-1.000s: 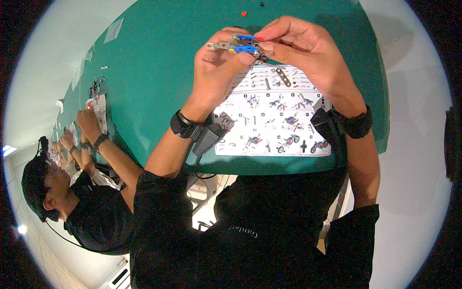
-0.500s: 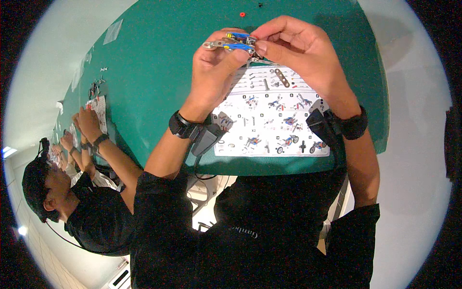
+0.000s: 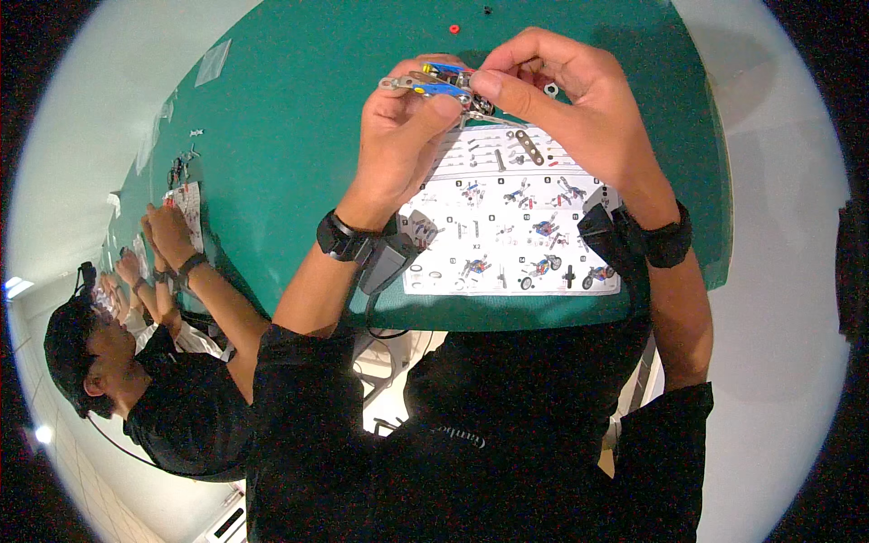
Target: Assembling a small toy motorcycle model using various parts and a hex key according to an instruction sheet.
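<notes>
My left hand [image 3: 394, 145] is closed around a small metal model [image 3: 441, 89], built of blue plates, perforated silver strips and yellow bits. The thumb presses on its near blue plate. At the model's right end, my right hand [image 3: 584, 113] pinches with thumb and index finger. Whether a tiny part sits between those fingertips is hidden. A pale ring-shaped piece [image 3: 550, 90] shows beside my right fingers. Beneath both hands lies a printed instruction sheet [image 3: 516, 222] with step pictures. On its upper part are a brown perforated strip [image 3: 529, 147] and a screw [image 3: 500, 160].
A red ring [image 3: 454, 29] and a small black part [image 3: 488, 11] lie on the green table [image 3: 299, 136] beyond my hands. To the left, a person in a black cap [image 3: 72, 317] works beside a sheet and several dark parts [image 3: 184, 166].
My right thumb and index finger have shifted slightly along the model's right end. The pale ring-shaped piece now shows by my right fingers. My left hand keeps its hold, with the model slightly tilted.
</notes>
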Action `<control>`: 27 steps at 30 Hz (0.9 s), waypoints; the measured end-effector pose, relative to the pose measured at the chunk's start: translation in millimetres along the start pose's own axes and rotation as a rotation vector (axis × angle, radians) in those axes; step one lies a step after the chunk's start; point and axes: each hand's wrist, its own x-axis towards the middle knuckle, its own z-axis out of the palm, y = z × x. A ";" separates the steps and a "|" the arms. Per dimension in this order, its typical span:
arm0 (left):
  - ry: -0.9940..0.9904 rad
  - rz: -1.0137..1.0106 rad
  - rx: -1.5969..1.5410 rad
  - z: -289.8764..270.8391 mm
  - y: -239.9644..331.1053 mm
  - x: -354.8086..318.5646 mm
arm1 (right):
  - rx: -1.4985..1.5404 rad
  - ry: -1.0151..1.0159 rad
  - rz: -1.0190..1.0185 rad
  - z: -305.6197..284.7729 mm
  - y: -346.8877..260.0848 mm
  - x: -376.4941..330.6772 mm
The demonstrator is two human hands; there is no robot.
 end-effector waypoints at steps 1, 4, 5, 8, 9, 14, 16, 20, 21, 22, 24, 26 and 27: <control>-0.005 0.004 0.003 0.9 0.0 0.0 | 0.013 0.015 0.000 0.9 2.6 0.4; 0.022 -0.026 -0.015 1.6 -2.0 -0.3 | 0.048 0.052 -0.036 3.6 4.7 0.1; 0.023 -0.028 -0.016 -1.5 -2.8 -0.6 | 0.069 0.074 -0.075 4.7 4.6 -0.2; -0.016 -0.146 -0.106 -7.6 0.4 -3.1 | -0.118 0.144 -0.319 4.1 -5.9 2.3; -0.059 -0.160 -0.154 -2.8 3.7 -2.6 | -0.120 0.144 -0.318 -0.2 -9.1 3.3; -0.143 -0.223 -0.183 -4.9 7.0 0.4 | -0.322 0.087 -0.545 -5.8 -12.6 4.0; -0.182 -0.227 -0.226 -4.7 6.9 1.4 | -0.340 0.077 -0.550 -7.8 -11.1 3.8; -0.131 -0.229 -0.182 -9.1 3.3 1.7 | -0.345 0.092 -0.570 -6.4 -10.0 3.8; -0.146 -0.216 -0.225 -8.6 4.0 1.4 | -0.345 0.092 -0.570 -5.6 -9.8 3.8; -0.161 -0.203 -0.268 -8.0 4.7 1.3 | -0.351 0.116 -0.574 -4.7 -9.6 3.8; -0.151 -0.189 -0.265 -5.9 4.6 1.5 | -0.357 0.140 -0.577 -4.0 -9.8 4.3; -0.141 -0.176 -0.264 -5.2 4.3 1.1 | -0.442 0.179 -0.633 -3.8 -10.4 4.8; -0.084 -0.191 -0.229 -5.5 4.1 0.7 | -0.442 0.180 -0.633 -2.6 -10.0 5.0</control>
